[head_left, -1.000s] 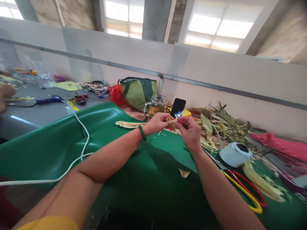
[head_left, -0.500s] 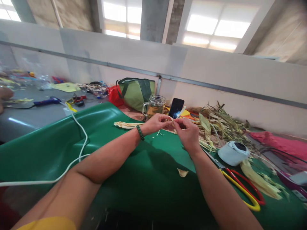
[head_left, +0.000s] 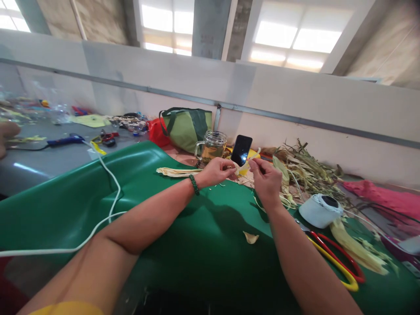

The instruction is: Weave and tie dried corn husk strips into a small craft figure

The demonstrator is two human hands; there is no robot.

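My left hand (head_left: 218,172), with a green bead bracelet at the wrist, pinches a pale corn husk strip (head_left: 244,167) above the green mat. Close on its right, my right hand (head_left: 267,179) is closed, thumb against fingers, at the strip's upper part. Its fingers partly hide what they grip. A bundle of pale husk strips (head_left: 177,172) lies behind my left wrist. One small husk scrap (head_left: 251,237) rests on the mat between my forearms. Scissors (head_left: 341,258) with red and yellow handles lie beside my right forearm, their blades partly covered.
Behind my hands stand a glass mug (head_left: 213,148) and a propped phone (head_left: 242,148). Dried husks (head_left: 308,170) pile up at the right, near a white thread spool (head_left: 320,211). A white cable (head_left: 110,173) crosses the green mat (head_left: 131,175) at left.
My right hand has moved right, away from my left, and the gap between them now shows the husk strip. My left hand has barely shifted.
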